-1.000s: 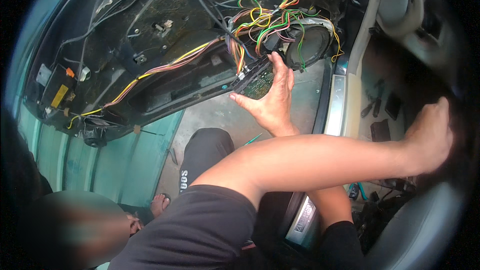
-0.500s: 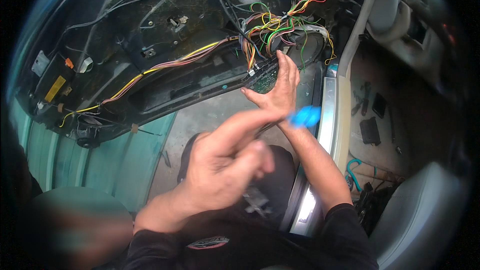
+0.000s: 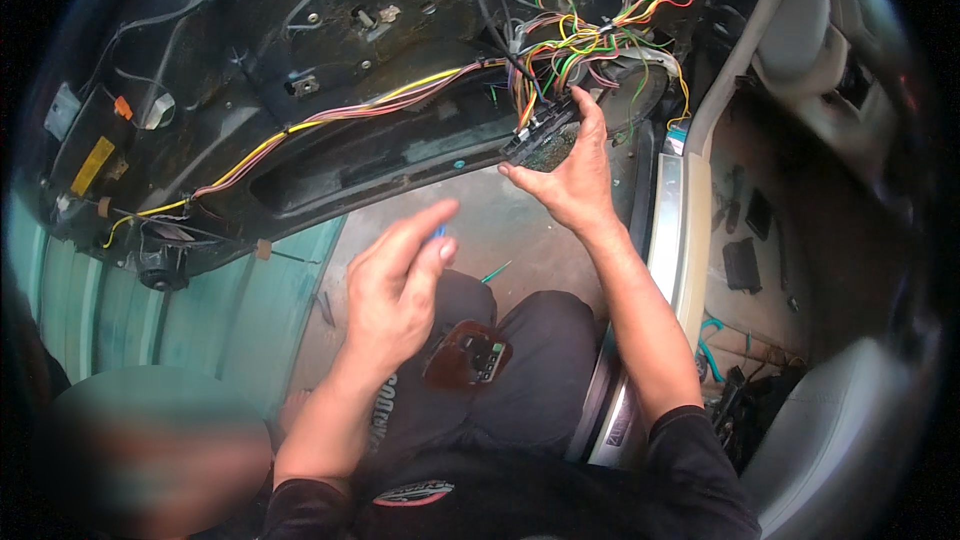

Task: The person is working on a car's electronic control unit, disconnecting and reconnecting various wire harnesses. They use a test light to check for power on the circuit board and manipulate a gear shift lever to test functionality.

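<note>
Circuit board (image 3: 553, 151): spanned end to end by right hand (image 3: 580, 188), just left of the speaker (image 3: 645, 100); left hand (image 3: 385, 290), farther left of the speaker, pinching a mostly hidden blue item (image 3: 438, 231). Best steadied squarely, without tugging the wires (image 3: 522, 105).

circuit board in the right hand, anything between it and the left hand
No separate object shows between the left hand and the circuit board; open floor shows below the gap. Only the right hand partly intervenes, its thumb at the board's near corner.
</note>
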`<move>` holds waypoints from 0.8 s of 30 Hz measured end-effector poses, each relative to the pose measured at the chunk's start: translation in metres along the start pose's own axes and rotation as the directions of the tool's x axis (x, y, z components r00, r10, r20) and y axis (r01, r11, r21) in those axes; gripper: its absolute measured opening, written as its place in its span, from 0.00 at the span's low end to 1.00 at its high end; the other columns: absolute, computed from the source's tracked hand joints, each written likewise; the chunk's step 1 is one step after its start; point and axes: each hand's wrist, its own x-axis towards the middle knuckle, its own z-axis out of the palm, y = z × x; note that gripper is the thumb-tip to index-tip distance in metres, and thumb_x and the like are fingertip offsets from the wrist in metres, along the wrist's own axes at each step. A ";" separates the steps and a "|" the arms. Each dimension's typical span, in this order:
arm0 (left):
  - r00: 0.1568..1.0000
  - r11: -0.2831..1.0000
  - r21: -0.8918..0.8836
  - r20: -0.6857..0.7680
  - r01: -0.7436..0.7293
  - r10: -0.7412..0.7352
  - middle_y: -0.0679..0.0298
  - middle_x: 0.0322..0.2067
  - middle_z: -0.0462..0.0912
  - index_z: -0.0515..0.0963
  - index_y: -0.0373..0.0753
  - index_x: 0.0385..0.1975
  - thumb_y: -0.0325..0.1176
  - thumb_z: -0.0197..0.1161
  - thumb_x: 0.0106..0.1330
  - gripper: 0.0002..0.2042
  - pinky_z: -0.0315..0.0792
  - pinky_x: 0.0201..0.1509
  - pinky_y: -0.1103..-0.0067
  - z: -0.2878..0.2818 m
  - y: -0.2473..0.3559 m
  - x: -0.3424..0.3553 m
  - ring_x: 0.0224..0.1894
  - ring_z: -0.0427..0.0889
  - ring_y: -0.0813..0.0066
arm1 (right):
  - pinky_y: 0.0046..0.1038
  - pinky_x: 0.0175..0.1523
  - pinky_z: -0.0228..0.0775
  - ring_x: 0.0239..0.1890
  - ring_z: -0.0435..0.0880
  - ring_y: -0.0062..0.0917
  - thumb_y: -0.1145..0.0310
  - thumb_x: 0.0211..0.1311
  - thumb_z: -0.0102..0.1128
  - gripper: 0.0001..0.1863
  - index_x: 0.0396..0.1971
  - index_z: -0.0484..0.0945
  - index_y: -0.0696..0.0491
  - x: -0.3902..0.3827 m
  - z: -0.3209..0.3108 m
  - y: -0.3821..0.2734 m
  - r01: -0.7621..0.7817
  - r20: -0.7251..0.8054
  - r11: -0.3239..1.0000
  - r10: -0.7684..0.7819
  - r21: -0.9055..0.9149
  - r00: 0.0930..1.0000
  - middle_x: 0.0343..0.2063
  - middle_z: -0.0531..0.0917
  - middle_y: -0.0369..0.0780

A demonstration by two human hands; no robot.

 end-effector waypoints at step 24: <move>0.895 0.983 0.042 0.407 0.180 -0.181 0.70 0.29 0.83 0.81 0.34 0.47 0.25 0.59 0.72 0.08 0.68 0.33 0.87 0.053 -0.001 0.110 0.30 0.75 0.88 | 0.55 0.80 0.37 0.74 0.61 0.44 0.65 0.39 0.79 0.58 0.73 0.54 0.51 0.017 -0.043 0.010 0.082 0.219 0.987 -0.112 0.139 0.969 0.68 0.66 0.49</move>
